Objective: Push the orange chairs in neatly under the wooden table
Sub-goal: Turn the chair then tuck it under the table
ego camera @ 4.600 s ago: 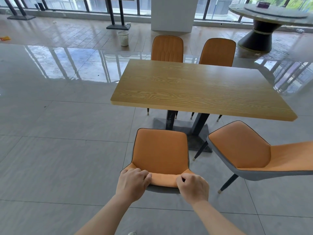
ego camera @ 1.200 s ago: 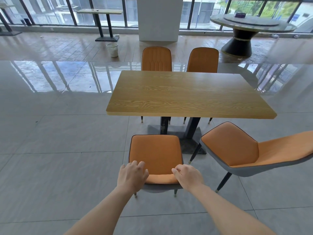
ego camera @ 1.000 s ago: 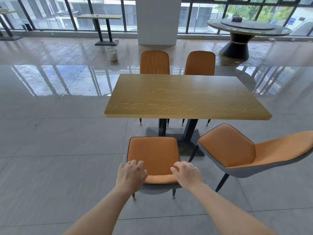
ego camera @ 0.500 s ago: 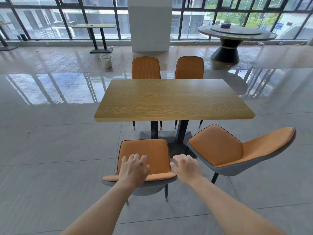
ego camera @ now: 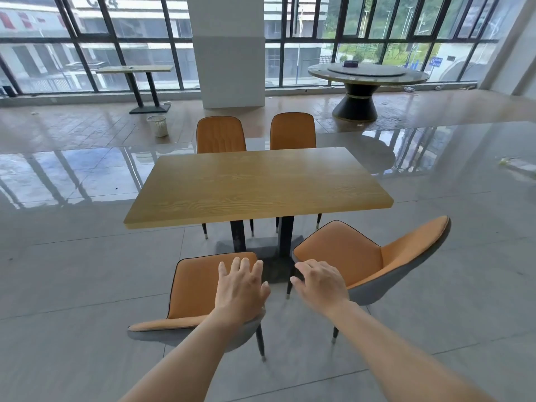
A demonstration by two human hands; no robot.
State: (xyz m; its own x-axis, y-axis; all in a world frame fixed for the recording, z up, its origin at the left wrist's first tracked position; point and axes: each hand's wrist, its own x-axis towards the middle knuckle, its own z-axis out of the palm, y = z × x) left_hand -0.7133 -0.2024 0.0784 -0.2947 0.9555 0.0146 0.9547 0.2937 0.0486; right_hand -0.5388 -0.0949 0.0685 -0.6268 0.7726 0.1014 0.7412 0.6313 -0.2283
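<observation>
A wooden table [ego camera: 261,184] stands on two black legs in the middle of the room. Two orange chairs [ego camera: 221,134] [ego camera: 292,130] are tucked in at its far side. On the near side an orange chair [ego camera: 193,288] stands short of the table edge, facing the table. My left hand [ego camera: 240,288] hovers over the right end of its backrest with fingers spread. Another orange chair [ego camera: 348,253] stands to the right, turned at an angle. My right hand [ego camera: 319,282] is between the two chairs, fingers loosely bent, holding nothing.
The floor is glossy grey tile. A white pillar [ego camera: 229,50] stands behind the table. Further back are a round table [ego camera: 368,74] on the right, a long narrow table [ego camera: 136,69] and a small bin [ego camera: 158,125] on the left.
Both hands have let go of the near chair's backrest and opened. The view has pulled back and swung rightwards, so the near chair now sits further left and both hands lie closer to the angled chair.
</observation>
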